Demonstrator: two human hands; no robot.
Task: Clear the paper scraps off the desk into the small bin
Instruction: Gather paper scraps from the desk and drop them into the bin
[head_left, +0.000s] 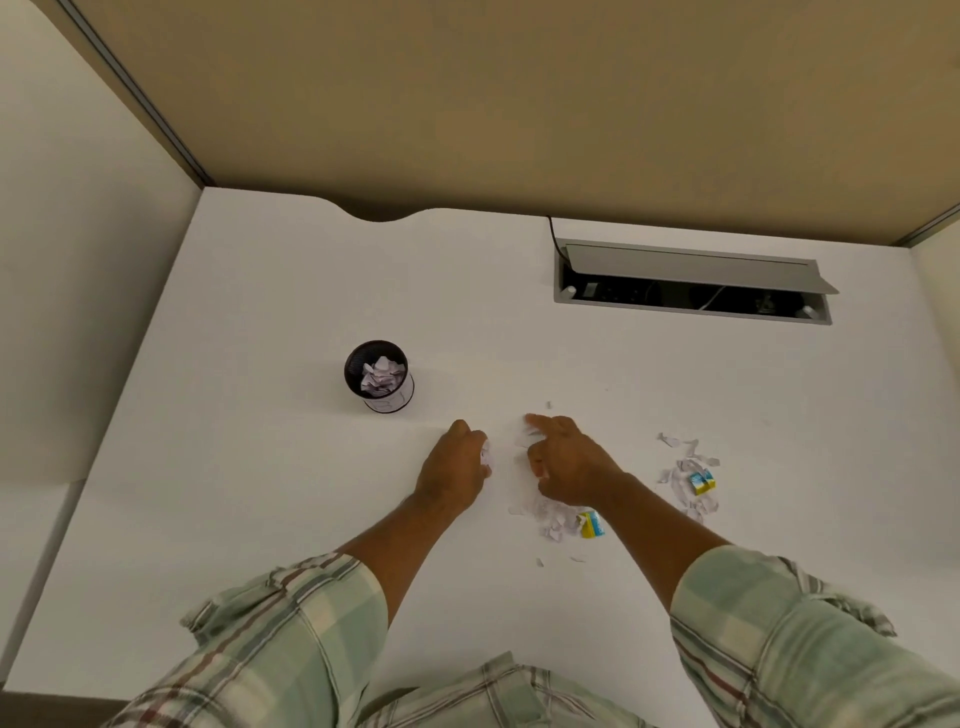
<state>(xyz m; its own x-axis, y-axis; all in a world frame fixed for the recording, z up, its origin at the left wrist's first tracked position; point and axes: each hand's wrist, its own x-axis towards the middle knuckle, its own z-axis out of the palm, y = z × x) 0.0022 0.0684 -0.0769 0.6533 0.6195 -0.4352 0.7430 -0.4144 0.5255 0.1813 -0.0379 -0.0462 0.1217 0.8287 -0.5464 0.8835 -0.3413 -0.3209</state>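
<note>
A small black mesh bin (379, 376) stands on the white desk (260, 493), with crumpled white paper inside. My left hand (457, 470) is curled around white paper scraps, right of and nearer than the bin. My right hand (566, 462) rests on the desk beside it, index finger stretched out, fingers pinching a white scrap (524, 439). A pile of torn scraps (550, 517) lies under my right wrist. A second pile of scraps (685, 475) lies further right.
Small blue-and-yellow pieces lie in each pile: one piece (591, 525) by my wrist, two pieces (702, 482) at the right. An open cable box (691, 283) is sunk into the desk at the back right. Partition walls close off the left and back.
</note>
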